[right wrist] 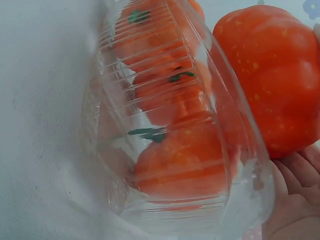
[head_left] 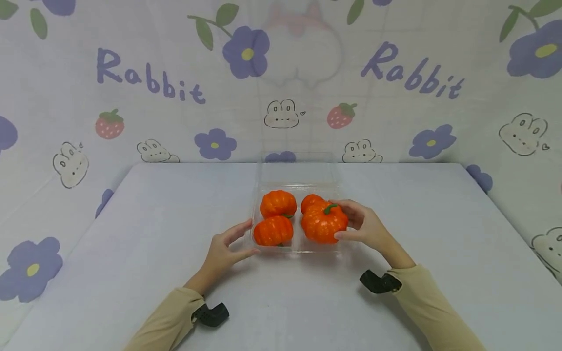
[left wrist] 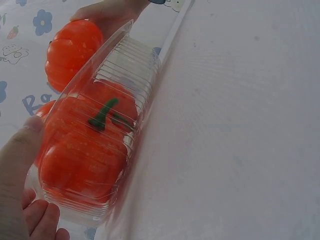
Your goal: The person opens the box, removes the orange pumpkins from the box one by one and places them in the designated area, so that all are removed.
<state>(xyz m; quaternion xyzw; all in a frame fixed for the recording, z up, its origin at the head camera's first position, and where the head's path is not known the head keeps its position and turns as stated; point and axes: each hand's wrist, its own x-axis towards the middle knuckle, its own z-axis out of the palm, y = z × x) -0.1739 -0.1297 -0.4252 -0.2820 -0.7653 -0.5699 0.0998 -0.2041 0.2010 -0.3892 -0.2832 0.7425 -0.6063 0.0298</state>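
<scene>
A clear plastic clamshell box (head_left: 303, 247) stands on the table with its lid raised at the back. Two small orange pumpkins lie in its left half, a rear pumpkin (head_left: 277, 203) and a front pumpkin (head_left: 273, 231). Another pumpkin (head_left: 311, 201) sits at the right rear, partly hidden. My right hand (head_left: 366, 226) holds a green-stemmed pumpkin (head_left: 324, 225) over the right half; in the right wrist view this pumpkin (right wrist: 270, 75) is above the box wall. At the box's left side, my left hand (head_left: 224, 248) grips the rim between thumb and fingers.
The box's transparent lid (head_left: 298, 170) leans up near the table's back edge. A white table (head_left: 175, 204) lies under everything, with a printed rabbit-and-flower cloth (head_left: 298, 87) behind it. Black wrist devices (head_left: 210, 315) sit at both sleeves.
</scene>
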